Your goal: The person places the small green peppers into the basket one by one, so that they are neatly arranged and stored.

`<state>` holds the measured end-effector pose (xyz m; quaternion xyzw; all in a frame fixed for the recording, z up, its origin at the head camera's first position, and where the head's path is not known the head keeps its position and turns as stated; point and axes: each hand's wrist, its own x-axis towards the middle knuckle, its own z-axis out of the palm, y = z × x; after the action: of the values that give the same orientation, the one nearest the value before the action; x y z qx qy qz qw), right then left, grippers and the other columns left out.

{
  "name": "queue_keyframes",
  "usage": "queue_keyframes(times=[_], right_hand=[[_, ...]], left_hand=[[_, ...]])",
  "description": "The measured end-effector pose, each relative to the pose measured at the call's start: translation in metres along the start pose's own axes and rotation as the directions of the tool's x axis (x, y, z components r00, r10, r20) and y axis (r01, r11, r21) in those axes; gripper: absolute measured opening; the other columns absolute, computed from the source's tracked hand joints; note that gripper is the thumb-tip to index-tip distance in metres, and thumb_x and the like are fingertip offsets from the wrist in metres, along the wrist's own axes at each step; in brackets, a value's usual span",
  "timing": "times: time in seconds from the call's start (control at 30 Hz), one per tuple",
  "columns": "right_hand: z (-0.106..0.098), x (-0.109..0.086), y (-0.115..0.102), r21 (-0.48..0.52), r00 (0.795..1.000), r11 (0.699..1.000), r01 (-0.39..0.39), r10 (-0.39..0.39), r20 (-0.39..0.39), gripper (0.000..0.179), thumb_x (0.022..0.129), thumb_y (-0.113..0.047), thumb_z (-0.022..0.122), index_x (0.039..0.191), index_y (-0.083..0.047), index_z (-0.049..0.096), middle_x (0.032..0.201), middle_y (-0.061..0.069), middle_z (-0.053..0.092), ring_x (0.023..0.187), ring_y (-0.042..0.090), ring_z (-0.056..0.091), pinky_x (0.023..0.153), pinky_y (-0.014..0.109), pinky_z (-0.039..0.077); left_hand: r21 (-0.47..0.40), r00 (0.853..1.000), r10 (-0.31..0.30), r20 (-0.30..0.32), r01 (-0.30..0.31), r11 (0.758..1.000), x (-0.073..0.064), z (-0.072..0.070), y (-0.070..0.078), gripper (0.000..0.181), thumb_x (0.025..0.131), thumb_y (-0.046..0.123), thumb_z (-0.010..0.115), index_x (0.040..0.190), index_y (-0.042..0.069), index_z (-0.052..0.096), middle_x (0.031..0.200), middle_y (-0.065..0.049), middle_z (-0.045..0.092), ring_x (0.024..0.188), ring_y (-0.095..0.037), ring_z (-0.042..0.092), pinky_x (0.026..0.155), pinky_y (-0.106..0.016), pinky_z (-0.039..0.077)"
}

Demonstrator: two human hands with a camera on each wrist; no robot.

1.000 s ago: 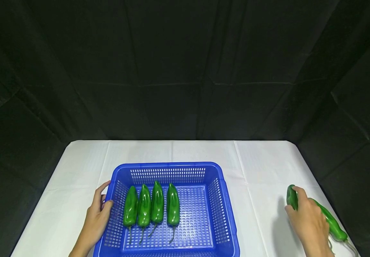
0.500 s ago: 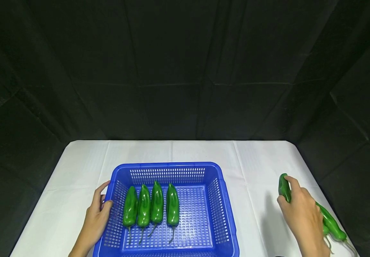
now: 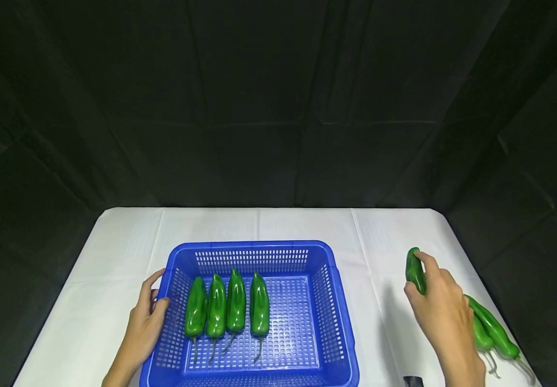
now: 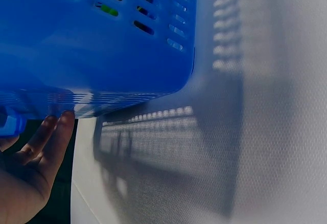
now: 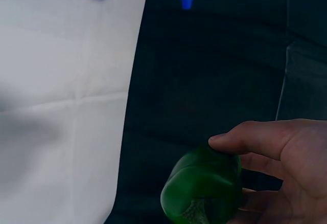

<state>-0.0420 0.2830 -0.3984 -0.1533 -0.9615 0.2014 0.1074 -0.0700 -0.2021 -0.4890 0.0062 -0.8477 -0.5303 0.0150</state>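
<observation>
A blue perforated plastic basket (image 3: 251, 244) stands on the white table. Inside it, several green chili peppers (image 3: 217, 306) lie side by side toward the left, stems toward me. My left hand (image 3: 142, 325) grips the basket's left rim, thumb over the edge and fingers against the outer wall; in the left wrist view the fingertips (image 4: 65, 119) touch that wall. Off to the right, my right hand (image 3: 440, 312) pinches another green chili pepper (image 3: 415, 270) between thumb and fingers, raised above the cloth. The right wrist view shows its stem end (image 5: 196, 193) up close.
Two more green chili peppers (image 3: 493, 325) lie on the table's right edge, partly behind my right hand. A small dark object (image 3: 412, 381) shows at the bottom border. White cloth (image 3: 380, 242) lies between basket and right hand. Black curtains (image 3: 278, 107) enclose the table.
My right hand has lifted the pepper and carried it leftward and away from me, off the two peppers at the right. The left hand stays on the basket rim.
</observation>
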Motion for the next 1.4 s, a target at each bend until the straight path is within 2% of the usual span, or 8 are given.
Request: queue_keyframes(times=[0.3, 0.53, 0.7, 0.97, 1.13, 1.4], right_hand=[[0.001, -0.001, -0.013, 0.012, 0.999, 0.999, 0.04, -0.04, -0.032, 0.056, 0.089, -0.011, 0.066, 0.142, -0.014, 0.048, 0.098, 0.024, 0.059, 0.08, 0.043, 0.059, 0.057, 0.054, 0.04], [-0.002, 0.0, -0.026, 0.019, 0.993, 0.995, 0.094, -0.092, -0.072, 0.054, 0.089, -0.013, 0.065, 0.141, -0.017, 0.05, 0.094, 0.018, 0.06, 0.075, 0.038, 0.059, 0.055, 0.05, 0.039], [-0.005, 0.002, -0.037, 0.037, 0.991, 0.993, 0.108, -0.104, -0.086, 0.055, 0.089, -0.012, 0.066, 0.141, -0.018, 0.051, 0.097, 0.019, 0.061, 0.076, 0.038, 0.059, 0.053, 0.047, 0.04], [0.0, 0.004, -0.057, 0.15, 0.99, 0.979, 0.141, -0.143, 0.005, 0.057, 0.087, -0.006, 0.068, 0.141, -0.01, 0.05, 0.098, 0.02, 0.062, 0.076, 0.032, 0.062, 0.05, 0.033, 0.049], [0.008, 0.005, -0.067, 0.194, 0.986, 0.969, 0.155, -0.165, 0.035, 0.056, 0.088, -0.007, 0.068, 0.141, -0.01, 0.05, 0.1, 0.02, 0.062, 0.077, 0.032, 0.064, 0.049, 0.034, 0.054], [0.018, 0.003, -0.084, 0.23, 0.98, 0.96, 0.162, -0.184, 0.078, 0.055, 0.089, -0.007, 0.067, 0.142, -0.01, 0.05, 0.101, 0.02, 0.062, 0.076, 0.031, 0.064, 0.049, 0.032, 0.055]], left_hand=[[-0.006, 1.0, 0.002, 0.007, -0.002, 1.0, 0.0, 0.0, -0.002, 0.056, 0.102, 0.005, 0.04, 0.154, 0.019, 0.026, 0.118, -0.018, 0.063, 0.082, -0.021, 0.065, 0.058, -0.032, 0.054], [-0.01, 1.0, 0.004, 0.009, -0.004, 1.0, 0.0, 0.0, -0.002, 0.055, 0.102, 0.005, 0.04, 0.154, 0.019, 0.027, 0.118, -0.018, 0.063, 0.082, -0.021, 0.066, 0.057, -0.032, 0.055], [-0.007, 1.0, 0.006, 0.007, -0.006, 1.0, -0.001, 0.0, -0.001, 0.054, 0.102, 0.006, 0.04, 0.153, 0.02, 0.028, 0.115, -0.018, 0.064, 0.079, -0.019, 0.066, 0.057, -0.032, 0.054], [-0.014, 1.0, 0.009, 0.002, -0.009, 1.0, -0.001, 0.0, 0.0, 0.054, 0.102, 0.006, 0.04, 0.153, 0.02, 0.028, 0.116, -0.018, 0.064, 0.08, -0.019, 0.066, 0.056, -0.032, 0.054], [-0.016, 1.0, 0.014, 0.002, -0.014, 1.0, -0.001, 0.0, -0.002, 0.055, 0.102, 0.004, 0.041, 0.153, 0.018, 0.028, 0.116, -0.018, 0.064, 0.078, -0.019, 0.065, 0.056, -0.032, 0.054], [-0.008, 1.0, 0.017, 0.011, -0.017, 1.0, -0.001, 0.0, -0.003, 0.055, 0.103, 0.005, 0.039, 0.154, 0.019, 0.025, 0.12, -0.02, 0.063, 0.083, -0.022, 0.067, 0.057, -0.032, 0.055]])
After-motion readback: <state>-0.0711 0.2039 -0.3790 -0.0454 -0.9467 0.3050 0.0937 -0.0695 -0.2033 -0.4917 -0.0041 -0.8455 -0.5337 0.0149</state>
